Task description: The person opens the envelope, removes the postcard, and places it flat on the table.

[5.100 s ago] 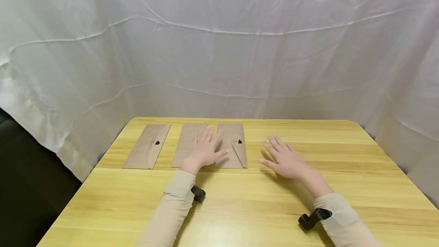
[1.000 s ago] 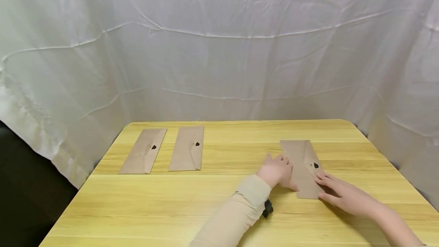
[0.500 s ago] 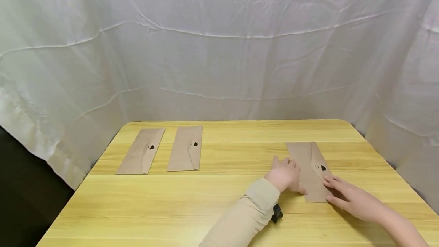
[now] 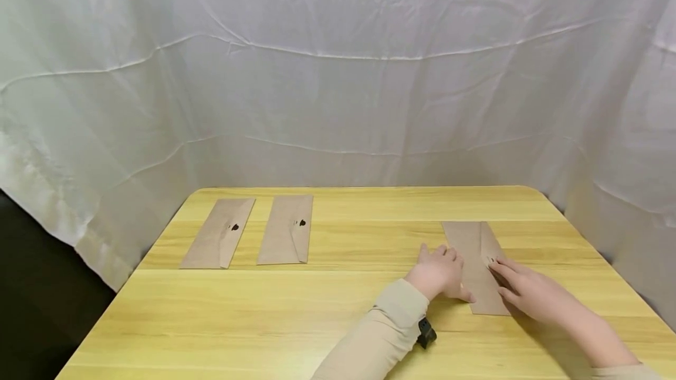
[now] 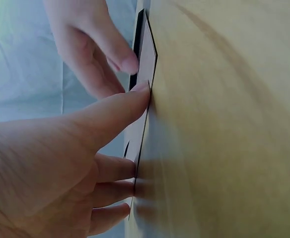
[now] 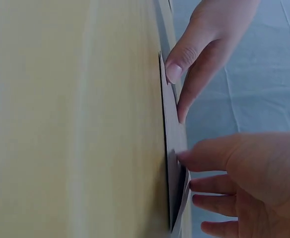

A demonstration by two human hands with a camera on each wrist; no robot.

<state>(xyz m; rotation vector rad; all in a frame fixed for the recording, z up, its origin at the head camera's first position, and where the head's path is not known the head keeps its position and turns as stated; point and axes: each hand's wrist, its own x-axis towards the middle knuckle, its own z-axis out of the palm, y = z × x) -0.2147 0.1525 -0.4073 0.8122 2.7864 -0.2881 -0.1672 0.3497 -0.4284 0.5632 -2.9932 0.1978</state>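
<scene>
A kraft-paper envelope [image 4: 470,251] lies on the right side of the table, flap side up. At its left edge my left hand [image 4: 438,271] rests with spread fingers, thumb [image 5: 141,88] pressing on the near part. My right hand [image 4: 533,292] is at the flap, its fingertips covering most of the black mark. In the right wrist view the flap [image 6: 183,206] stands slightly raised at a dark gap, between my right thumb [image 6: 184,157] and fingers. Two similar envelopes lie flat at the left, one farther left [image 4: 211,239] and one nearer the middle [image 4: 277,230].
The wooden table [image 4: 227,321] has rounded far corners. A pale curtain [image 4: 338,104] hangs behind and around it. Something black [image 4: 42,286] is at the lower left, beyond the table edge. A small black camera [image 4: 425,333] sits on the left wrist.
The rightmost of the three envelopes has come across to the right side. Over the last second it shifted slightly right, then the right hand moved from its right edge onto the flap.
</scene>
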